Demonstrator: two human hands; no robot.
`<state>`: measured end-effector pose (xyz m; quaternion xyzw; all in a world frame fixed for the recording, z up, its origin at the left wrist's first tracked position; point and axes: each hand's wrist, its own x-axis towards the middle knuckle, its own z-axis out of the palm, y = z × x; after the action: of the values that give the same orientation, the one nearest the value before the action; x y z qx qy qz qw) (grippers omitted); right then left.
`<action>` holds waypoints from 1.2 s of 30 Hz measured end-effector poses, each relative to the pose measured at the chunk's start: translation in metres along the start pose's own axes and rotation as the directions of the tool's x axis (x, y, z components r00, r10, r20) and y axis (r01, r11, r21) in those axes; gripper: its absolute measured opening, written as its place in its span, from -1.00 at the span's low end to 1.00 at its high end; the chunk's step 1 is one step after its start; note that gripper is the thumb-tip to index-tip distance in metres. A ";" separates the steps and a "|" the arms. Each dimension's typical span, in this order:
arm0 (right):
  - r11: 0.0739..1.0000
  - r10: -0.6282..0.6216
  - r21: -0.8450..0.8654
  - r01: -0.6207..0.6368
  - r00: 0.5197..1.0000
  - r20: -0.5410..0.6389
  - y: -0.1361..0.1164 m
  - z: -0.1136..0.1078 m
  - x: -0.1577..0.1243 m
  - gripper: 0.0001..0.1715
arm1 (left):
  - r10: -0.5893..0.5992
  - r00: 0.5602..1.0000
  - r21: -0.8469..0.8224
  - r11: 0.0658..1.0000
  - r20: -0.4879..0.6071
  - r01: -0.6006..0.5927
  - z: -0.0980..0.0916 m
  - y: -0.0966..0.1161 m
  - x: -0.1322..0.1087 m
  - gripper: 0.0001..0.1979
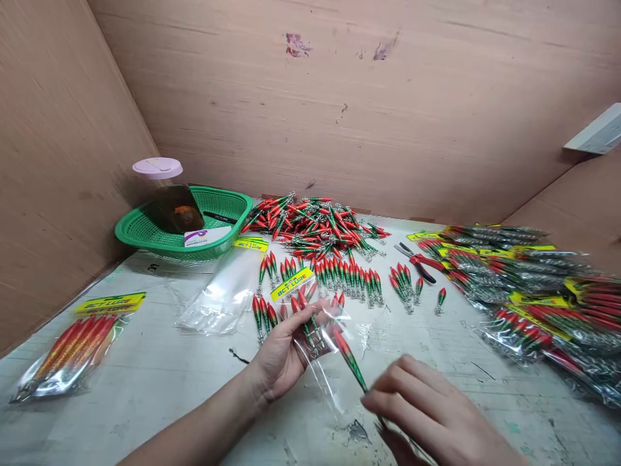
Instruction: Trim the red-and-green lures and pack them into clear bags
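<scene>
My left hand [284,353] is closed around a clear plastic bag [323,382] with a yellow BCT LURE header [292,285]. A couple of red and green fishing lures [306,320] show at that hand, in or behind the clear film; I cannot tell which. Between the fingers of my right hand [427,408] is another red and green fishing lure [350,356], tilted with its red end up toward the bag. Its lower end is hidden by my fingers. Beyond the hands, rows of similar lures [339,275] lie on the white table [194,395].
A heap of lures [320,226] lies against the back wall. Left of it stand a green basket [126,230] and a lidded cup [158,169]. Flat bags [218,298] and a filled bag [77,343] lie left. Red-handled pliers [422,262] and stacked packs [504,265] are right.
</scene>
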<state>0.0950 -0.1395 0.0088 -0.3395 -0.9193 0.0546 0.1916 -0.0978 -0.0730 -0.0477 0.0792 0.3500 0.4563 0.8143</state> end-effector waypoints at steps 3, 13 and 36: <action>0.986 0.004 -0.164 -0.033 0.984 -0.179 0.002 0.019 0.016 -0.75 | -0.007 1.000 0.006 1.000 0.000 0.007 0.003 -0.001 -0.004 -0.72; 0.972 -0.031 -0.230 -0.055 0.934 -0.356 0.005 0.035 0.021 -0.72 | -0.024 0.997 -0.002 1.000 0.075 0.024 0.002 -0.003 -0.002 -0.73; 0.707 0.664 -0.069 -0.704 0.694 -0.277 0.175 0.012 -0.075 -0.54 | -0.069 0.998 0.064 0.996 -0.012 0.069 0.002 -0.004 -0.004 -0.68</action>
<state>0.2483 -0.0536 -0.0659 -0.6770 -0.6979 0.0038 0.2336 -0.0945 -0.0779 -0.0462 0.0912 0.3709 0.4166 0.8250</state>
